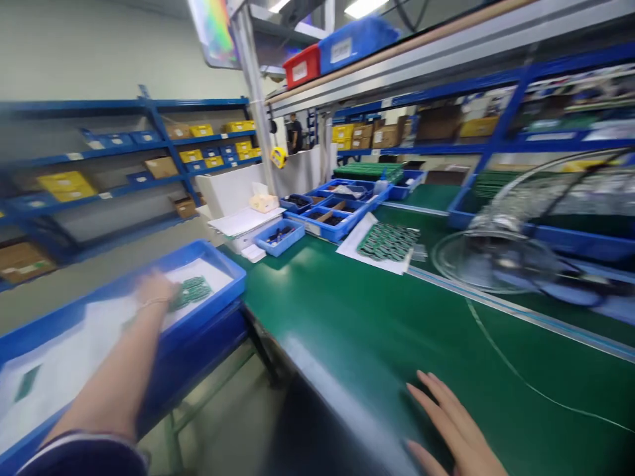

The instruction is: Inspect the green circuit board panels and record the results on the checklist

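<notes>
My left hand point(155, 289) reaches out into a large blue tray point(218, 261) at my left, lined with white sheet. It rests at a stack of small green circuit boards point(194, 291); motion blur hides its fingers. My right hand point(454, 423) lies flat on the green worktable point(357, 330) near its front edge, fingers stretched out, holding nothing.
A white sheet with several green boards point(387, 241) lies farther back on the table. Small blue bins point(330, 215) stand behind it. A desk fan point(501, 254) is at the right, its cable trailing across the table. Blue shelving with boxes lines the left wall. A person stands far back.
</notes>
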`<action>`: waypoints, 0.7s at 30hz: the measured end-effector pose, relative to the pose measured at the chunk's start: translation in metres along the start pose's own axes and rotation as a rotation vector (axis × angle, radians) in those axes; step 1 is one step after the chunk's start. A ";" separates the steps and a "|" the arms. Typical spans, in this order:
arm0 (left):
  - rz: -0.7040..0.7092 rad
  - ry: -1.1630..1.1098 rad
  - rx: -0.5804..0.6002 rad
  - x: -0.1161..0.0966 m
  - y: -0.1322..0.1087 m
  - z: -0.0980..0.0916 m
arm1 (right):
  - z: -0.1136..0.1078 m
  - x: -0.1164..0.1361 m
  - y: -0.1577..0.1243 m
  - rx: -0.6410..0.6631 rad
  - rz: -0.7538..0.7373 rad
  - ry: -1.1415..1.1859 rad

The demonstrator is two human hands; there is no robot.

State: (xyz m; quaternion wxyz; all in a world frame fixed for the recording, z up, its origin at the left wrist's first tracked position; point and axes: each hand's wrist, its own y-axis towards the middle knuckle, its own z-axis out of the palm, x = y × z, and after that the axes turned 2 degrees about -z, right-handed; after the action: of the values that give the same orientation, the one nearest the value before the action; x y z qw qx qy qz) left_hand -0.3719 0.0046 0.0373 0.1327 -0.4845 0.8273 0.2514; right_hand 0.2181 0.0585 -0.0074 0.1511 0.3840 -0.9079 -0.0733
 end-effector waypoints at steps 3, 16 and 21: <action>0.266 -0.012 0.022 -0.068 -0.015 0.017 | -0.004 0.007 0.000 0.064 0.074 0.021; 1.231 -0.024 0.515 -0.345 -0.198 0.182 | 0.007 -0.021 0.002 0.098 0.198 0.197; 1.247 0.013 0.523 -0.374 -0.195 0.198 | 0.008 -0.027 0.005 0.152 0.210 0.233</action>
State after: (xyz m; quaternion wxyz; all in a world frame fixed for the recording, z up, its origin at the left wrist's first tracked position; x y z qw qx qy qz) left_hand -0.0218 0.3087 -0.0112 0.0707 0.1299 0.9866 0.0694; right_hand 0.2299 0.0820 -0.0197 0.2327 0.3030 -0.9224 0.0566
